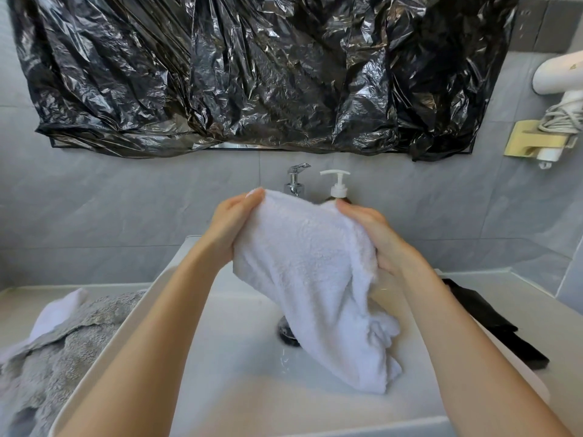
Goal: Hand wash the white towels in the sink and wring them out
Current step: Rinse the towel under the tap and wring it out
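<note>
My left hand (pixel 232 225) and right hand (pixel 375 238) grasp a white towel (pixel 309 272), fingers clenched around it, its tail trailing below them into the sink (pixel 239 357).

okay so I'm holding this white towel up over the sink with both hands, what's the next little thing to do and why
Probably lower the white towel into the sink and rub it between the left hand and right hand: it hangs unfolded, untwisted, only its tail touching the basin.

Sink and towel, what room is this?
Most likely a bathroom. There is a white sink with a chrome tap, a soap pump bottle beside it, and a hair dryer hanging on the grey tiled wall.
</note>
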Tool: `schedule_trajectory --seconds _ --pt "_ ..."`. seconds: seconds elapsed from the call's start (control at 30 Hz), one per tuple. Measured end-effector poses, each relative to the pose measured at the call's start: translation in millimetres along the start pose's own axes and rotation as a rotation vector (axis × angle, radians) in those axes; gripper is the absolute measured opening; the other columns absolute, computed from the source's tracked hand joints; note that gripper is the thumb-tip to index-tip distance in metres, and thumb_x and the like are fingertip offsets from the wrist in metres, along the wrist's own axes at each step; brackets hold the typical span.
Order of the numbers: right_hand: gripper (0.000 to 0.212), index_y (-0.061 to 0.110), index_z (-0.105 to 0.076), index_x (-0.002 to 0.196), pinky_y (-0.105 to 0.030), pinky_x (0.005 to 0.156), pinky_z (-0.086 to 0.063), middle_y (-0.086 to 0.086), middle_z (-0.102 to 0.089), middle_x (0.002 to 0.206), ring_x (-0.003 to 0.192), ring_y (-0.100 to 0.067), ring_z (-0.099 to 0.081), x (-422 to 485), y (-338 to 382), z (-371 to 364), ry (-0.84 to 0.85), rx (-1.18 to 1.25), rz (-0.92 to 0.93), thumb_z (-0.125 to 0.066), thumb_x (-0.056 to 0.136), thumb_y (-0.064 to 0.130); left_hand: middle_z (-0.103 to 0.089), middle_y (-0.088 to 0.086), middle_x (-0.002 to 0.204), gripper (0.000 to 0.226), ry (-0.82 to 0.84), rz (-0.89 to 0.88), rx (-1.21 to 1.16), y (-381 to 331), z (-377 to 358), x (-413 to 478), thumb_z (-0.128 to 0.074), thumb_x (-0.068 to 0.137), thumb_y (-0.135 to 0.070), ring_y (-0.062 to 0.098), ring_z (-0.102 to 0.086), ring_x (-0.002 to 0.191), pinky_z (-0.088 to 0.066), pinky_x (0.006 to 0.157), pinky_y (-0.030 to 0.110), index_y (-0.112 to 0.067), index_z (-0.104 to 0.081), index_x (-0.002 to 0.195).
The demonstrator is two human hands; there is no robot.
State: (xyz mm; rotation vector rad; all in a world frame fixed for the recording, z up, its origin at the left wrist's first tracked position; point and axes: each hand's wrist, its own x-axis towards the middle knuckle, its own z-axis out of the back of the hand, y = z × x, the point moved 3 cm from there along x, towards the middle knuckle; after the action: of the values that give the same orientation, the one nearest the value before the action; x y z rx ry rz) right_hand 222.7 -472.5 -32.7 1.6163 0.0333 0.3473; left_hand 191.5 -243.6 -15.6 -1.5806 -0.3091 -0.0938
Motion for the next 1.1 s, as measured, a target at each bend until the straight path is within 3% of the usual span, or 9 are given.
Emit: schedule_trajectory --seconds 0.07,0.17,0.33,0.47,0.6,0.7,0.83,0.97,1.1 --pt "0.030 0.007 -0.071 0.109 -0.036 0.093 -0.048 -0.013 -0.072 0.105 0.097 -0.025 -0.068 -2 -10 0 0.051 -0.120 -0.126 -0.067 0.087 0.027 -0.062 0.006 0.080 0.016 -0.087 0.063 0.057 15 2 3 -0.062 0.092 -0.028 0.019 -0.058 0.074 -0.044 0.067 0.028 -0.014 -0.064 0.084" --pt "0.013 0.016 -0.069 0.091 -0.027 0.073 -0.045 -0.004 -0.068 0.087 0.083 -0.017 -0.062 -6 -24 -9 0.093 -0.232 -0.226 -0.060 0.094 0.025 -0.060 0.008 0.076 0.019 -0.028 0.185 0.049 47 -5 5 -0.057 0.096 -0.027 0.022 -0.057 0.074 -0.044 0.063 0.027 -0.014 -0.059 0.081" --pt "0.027 0.012 -0.056 0.078 -0.014 0.049 -0.038 0.002 -0.048 0.066 0.063 -0.010 -0.044 -2 -32 -58 -0.170 -0.128 -0.063 -0.049 0.101 0.024 -0.063 0.009 0.080 0.036 -0.154 0.394 -0.185 81 -45 9 -0.048 0.101 -0.040 0.023 -0.061 0.071 -0.049 0.068 0.031 -0.009 -0.058 0.084" --pt "0.038 0.012 -0.055 0.066 -0.031 0.064 -0.044 -0.009 -0.062 0.070 0.073 -0.028 -0.059 3 -43 -77 -0.446 -0.343 0.026 -0.045 0.098 0.031 -0.060 0.010 0.069 0.038 -0.188 0.389 -0.183 82 -76 4 -0.046 0.101 -0.034 0.023 -0.058 0.065 -0.048 0.068 0.033 -0.008 -0.058 0.076" --pt "0.043 0.015 -0.051 0.062 -0.029 0.064 -0.040 -0.012 -0.065 0.081 0.078 -0.030 -0.059 8 -39 -79 -0.549 -0.433 0.031 -0.040 0.099 0.031 -0.059 0.006 0.064 0.031 -0.215 0.360 -0.225 81 -81 1 -0.053 0.098 -0.029 0.019 -0.057 0.062 -0.046 0.065 0.031 -0.011 -0.058 0.073" --pt "0.047 0.016 -0.048 0.059 -0.029 0.068 -0.039 -0.012 -0.061 0.080 0.079 -0.028 -0.057 15 -43 -71 -0.562 -0.373 0.015 -0.039 0.102 0.032 -0.068 0.009 0.077 0.037 -0.155 0.414 -0.243 86 -80 4 -0.050 0.100 -0.039 0.025 -0.066 0.076 -0.054 0.075 0.035 -0.007 -0.065 0.091" --pt "0.040 0.007 -0.062 0.078 -0.029 0.064 -0.035 -0.005 -0.056 0.074 0.077 -0.023 -0.050 16 -41 -55 -0.526 -0.227 -0.027 -0.043 0.102 0.033 -0.070 0.020 0.104 0.053 -0.010 0.363 -0.253 81 -73 9 -0.050 0.096 -0.049 0.035 -0.067 0.095 -0.053 0.089 0.043 -0.002 -0.067 0.113" --pt "0.036 0.018 -0.054 0.069 -0.027 0.062 -0.039 0.002 -0.052 0.063 0.066 -0.015 -0.051 4 -52 -78 -0.316 -0.214 -0.007 -0.047 0.098 0.039 -0.065 0.012 0.073 0.050 -0.157 0.297 -0.378 82 -59 16 -0.047 0.098 -0.051 0.026 -0.064 0.070 -0.054 0.067 0.033 -0.007 -0.062 0.078" --pt "0.040 0.014 -0.068 0.083 -0.029 0.069 -0.046 -0.006 -0.069 0.085 0.081 -0.022 -0.062 -3 -52 -95 -0.486 -0.410 0.060 -0.042 0.099 0.040 -0.060 0.003 0.057 0.053 -0.133 0.370 -0.413 92 -71 8 -0.037 0.102 -0.048 0.019 -0.059 0.068 -0.047 0.070 0.031 -0.011 -0.056 0.069"
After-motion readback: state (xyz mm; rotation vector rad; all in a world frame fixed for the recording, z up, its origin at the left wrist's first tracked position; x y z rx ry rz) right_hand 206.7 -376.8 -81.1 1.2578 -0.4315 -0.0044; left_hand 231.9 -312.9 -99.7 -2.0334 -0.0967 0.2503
